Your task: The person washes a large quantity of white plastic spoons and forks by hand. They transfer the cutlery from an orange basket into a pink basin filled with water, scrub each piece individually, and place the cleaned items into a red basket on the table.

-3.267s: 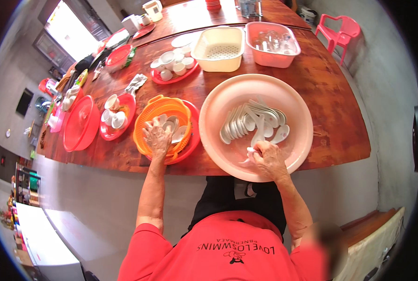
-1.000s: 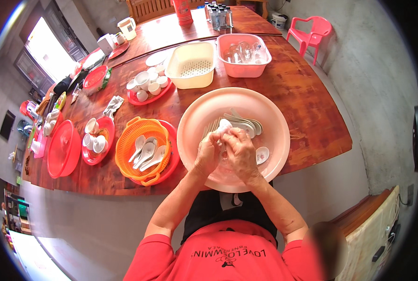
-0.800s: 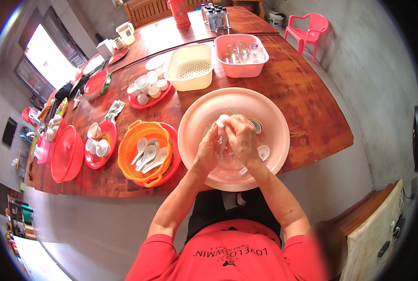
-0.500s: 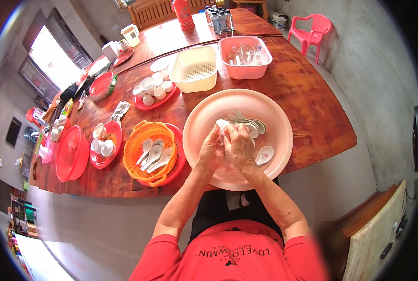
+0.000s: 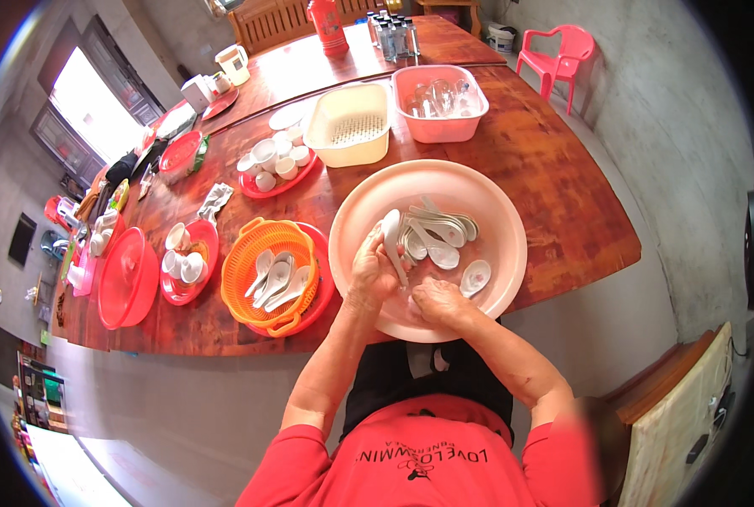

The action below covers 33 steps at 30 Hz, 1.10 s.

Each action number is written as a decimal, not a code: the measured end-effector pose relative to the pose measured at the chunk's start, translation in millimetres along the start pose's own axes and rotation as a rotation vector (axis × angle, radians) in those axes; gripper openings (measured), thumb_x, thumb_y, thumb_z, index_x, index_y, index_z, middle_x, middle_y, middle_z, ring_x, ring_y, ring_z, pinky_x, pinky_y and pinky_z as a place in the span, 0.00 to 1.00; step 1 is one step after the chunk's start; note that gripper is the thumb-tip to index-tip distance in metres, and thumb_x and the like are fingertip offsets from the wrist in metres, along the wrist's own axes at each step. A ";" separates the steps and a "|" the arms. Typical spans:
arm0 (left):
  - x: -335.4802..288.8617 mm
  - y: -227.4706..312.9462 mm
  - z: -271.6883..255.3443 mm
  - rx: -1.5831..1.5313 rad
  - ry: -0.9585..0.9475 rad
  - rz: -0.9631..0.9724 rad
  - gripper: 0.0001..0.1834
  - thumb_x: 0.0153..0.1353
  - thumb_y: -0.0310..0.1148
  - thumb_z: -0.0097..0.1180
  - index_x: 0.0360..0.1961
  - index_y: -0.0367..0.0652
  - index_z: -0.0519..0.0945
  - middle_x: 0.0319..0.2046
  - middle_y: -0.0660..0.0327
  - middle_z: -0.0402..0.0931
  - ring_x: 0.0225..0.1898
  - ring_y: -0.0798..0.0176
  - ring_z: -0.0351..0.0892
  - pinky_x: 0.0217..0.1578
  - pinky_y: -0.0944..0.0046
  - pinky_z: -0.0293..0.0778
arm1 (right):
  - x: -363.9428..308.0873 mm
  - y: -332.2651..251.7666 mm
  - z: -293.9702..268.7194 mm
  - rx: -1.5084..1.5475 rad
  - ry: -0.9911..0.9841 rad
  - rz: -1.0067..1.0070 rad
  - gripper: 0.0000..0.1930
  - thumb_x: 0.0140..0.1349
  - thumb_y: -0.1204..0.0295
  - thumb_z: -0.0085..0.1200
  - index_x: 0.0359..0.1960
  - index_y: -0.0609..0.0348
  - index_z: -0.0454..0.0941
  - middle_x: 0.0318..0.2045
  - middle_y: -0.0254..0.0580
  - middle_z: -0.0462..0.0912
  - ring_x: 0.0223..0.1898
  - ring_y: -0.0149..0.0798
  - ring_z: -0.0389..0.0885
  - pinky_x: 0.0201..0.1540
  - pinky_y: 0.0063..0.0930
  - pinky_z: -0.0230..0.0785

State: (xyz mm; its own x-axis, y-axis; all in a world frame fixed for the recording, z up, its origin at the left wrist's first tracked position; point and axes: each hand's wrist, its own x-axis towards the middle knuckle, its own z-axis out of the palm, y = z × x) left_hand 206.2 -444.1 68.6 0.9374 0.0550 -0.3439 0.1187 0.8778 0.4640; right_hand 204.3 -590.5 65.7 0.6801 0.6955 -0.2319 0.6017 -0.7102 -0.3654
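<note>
My left hand (image 5: 373, 269) is closed around a white soup spoon (image 5: 392, 235), its bowl pointing up, over the left half of a wide pale pink basin (image 5: 356, 203). Low in the same basin, beside the lower end of that spoon, is my right hand (image 5: 438, 302), its fingers curled in; whatever they hold is hidden. A pile of white soup spoons (image 5: 441, 253) lies in the middle of the basin. One more spoon with a small printed motif (image 5: 476, 277) rests apart from them, near the right wall.
Left of the basin, an orange colander (image 5: 236, 287) with several spoons sits on a red plate. Red dishes of white cups (image 5: 264, 152) stand farther left. Behind are a cream basket (image 5: 347, 152), a pink tub of glassware (image 5: 440, 127) and a red thermos (image 5: 329, 29).
My hands have moved apart: the right went down toward the near side of the basin, while the left keeps hold of a spoon that now shows clearly. The spoon pile is less covered.
</note>
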 end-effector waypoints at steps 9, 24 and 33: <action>-5.3 -2.1 20.1 -0.087 -0.064 -0.127 0.19 0.64 0.50 0.42 0.44 0.47 0.71 0.32 0.62 0.72 0.31 0.66 0.72 0.28 0.65 0.72 | 1.7 -19.4 -44.3 0.677 0.827 -0.074 0.16 0.49 0.77 0.54 0.42 0.63 0.76 0.40 0.51 0.76 0.40 0.47 0.77 0.45 0.33 0.69; 2.0 -7.7 8.7 -0.073 -0.409 -0.078 0.23 0.68 0.49 0.30 0.52 0.45 0.68 0.50 0.59 0.69 0.52 0.60 0.69 0.55 0.59 0.65 | 49.8 -32.6 -38.3 0.350 1.070 -0.032 0.07 0.46 0.78 0.55 0.30 0.58 0.77 0.31 0.43 0.74 0.35 0.48 0.74 0.39 0.38 0.68; 7.6 -6.6 -6.7 -0.055 -0.199 -0.149 0.25 0.66 0.51 0.37 0.46 0.37 0.68 0.35 0.53 0.74 0.37 0.56 0.76 0.42 0.57 0.75 | 9.4 -7.2 -39.1 0.572 0.551 -0.274 0.06 0.45 0.75 0.52 0.26 0.59 0.80 0.25 0.45 0.76 0.30 0.45 0.77 0.35 0.33 0.68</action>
State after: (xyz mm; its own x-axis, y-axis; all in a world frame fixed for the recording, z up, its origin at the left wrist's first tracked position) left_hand 210.3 -446.3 57.4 0.9575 -0.1666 -0.2356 0.2474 0.8940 0.3735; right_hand 222.8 -583.1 101.4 0.7375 0.5773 0.3506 0.5711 -0.2559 -0.7799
